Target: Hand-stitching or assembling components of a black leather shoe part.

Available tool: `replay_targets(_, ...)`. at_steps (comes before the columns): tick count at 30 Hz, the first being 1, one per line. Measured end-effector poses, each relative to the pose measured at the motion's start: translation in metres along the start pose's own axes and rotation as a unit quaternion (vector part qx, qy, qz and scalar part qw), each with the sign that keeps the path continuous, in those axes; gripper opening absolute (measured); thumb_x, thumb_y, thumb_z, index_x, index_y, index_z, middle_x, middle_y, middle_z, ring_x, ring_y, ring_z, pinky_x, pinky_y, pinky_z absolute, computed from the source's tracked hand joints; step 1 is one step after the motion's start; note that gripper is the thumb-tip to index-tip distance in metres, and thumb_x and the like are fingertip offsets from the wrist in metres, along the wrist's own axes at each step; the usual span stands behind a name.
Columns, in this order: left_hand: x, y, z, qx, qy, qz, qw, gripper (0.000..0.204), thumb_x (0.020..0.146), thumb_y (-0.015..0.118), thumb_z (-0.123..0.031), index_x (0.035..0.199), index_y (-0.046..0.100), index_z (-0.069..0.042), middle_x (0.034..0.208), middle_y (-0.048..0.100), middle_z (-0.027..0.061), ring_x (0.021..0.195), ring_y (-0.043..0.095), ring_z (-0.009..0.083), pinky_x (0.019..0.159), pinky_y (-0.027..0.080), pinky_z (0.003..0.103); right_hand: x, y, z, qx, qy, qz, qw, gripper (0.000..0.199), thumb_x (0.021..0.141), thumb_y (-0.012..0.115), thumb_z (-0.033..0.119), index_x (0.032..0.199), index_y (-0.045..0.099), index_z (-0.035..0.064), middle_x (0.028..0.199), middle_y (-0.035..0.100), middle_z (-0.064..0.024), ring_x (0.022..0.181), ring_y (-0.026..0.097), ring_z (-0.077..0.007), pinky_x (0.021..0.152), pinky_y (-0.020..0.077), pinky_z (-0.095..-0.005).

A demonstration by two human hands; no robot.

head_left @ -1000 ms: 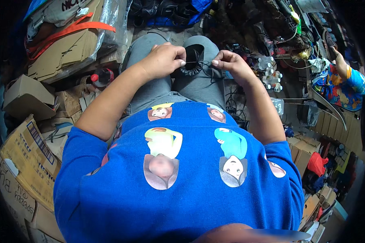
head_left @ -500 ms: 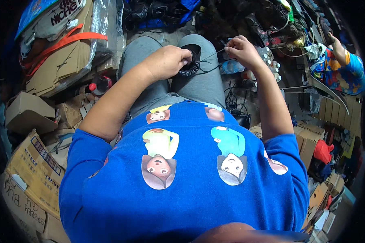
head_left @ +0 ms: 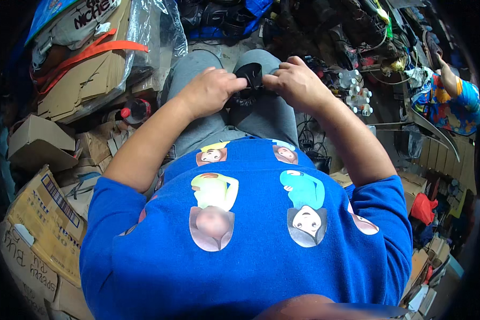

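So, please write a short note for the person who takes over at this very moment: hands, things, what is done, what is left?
Left hand: shut on the black part, gripping its left side above the lap.
Right hand: fingers pinch the same part from the right.
Things: the part sits between both hands over the grey trousers; its exact kind cannot be told. Flattened cardboard boxes and a red-capped bottle lie to the left.
Done: part picked up and held.
Left: the work on it appears unfinished.

A small black round part of dark plastic or rubber [head_left: 250,77] sits upper centre of the frame, above grey-trousered knees, pinched on both sides; finer detail is unclear.
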State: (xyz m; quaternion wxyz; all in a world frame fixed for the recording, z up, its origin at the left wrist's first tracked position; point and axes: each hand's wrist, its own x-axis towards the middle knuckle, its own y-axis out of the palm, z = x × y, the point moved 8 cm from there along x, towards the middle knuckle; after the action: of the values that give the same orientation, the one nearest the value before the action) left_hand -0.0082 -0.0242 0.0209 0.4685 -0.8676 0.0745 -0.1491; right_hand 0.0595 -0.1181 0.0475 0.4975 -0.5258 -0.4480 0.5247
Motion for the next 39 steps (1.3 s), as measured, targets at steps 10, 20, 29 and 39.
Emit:
replay_targets(10,-0.037,-0.057,-0.003,0.02,-0.064,-0.048,0.997,0.01,0.079,0.058,-0.005,0.089,0.056,-0.005,0.079,0.059,0.0124,0.079,0.056,0.0314,0.071,0.043,0.039,-0.073,-0.004,-0.107,0.579,0.325,-0.197,0.721,0.016,0.085,0.065,0.02,0.083,0.066,0.0047,0.077,0.061,0.0035,0.072,0.054,-0.0082,0.067,0.0441,-0.0233)
replay_targets(20,-0.021,-0.032,-0.005,0.0,-0.049,-0.04,0.998,0.01,0.078,0.057,-0.004,0.089,0.056,-0.004,0.081,0.06,0.0136,0.082,0.058,0.0336,0.073,0.045,0.042,0.033,-0.019,-0.017,0.255,0.163,-0.111,0.947,0.036,0.086,0.059,0.035,0.097,0.061,0.0011,0.09,0.064,-0.0134,0.087,0.062,-0.0266,0.077,0.0481,-0.0376)
replay_targets(29,-0.036,-0.027,-0.007,0.081,-0.038,0.001,0.996,0.011,0.076,0.055,-0.007,0.087,0.055,-0.009,0.08,0.06,0.0094,0.083,0.059,0.0281,0.077,0.044,0.041,0.017,0.035,-0.037,0.184,0.223,0.036,0.957,0.027,0.078,0.061,0.031,0.087,0.065,0.0061,0.087,0.065,-0.0159,0.086,0.062,-0.0337,0.076,0.0489,-0.0428)
replay_targets(39,-0.054,-0.087,0.005,-0.513,-0.083,-0.24,0.82,0.014,0.089,0.059,-0.02,0.09,0.058,-0.006,0.086,0.063,0.0092,0.088,0.062,0.0205,0.08,0.048,0.033,0.014,-0.003,-0.043,0.753,0.131,-0.221,0.606,0.03,0.093,0.053,0.032,0.095,0.064,0.004,0.083,0.063,-0.005,0.077,0.056,-0.0127,0.076,0.0456,-0.0277)
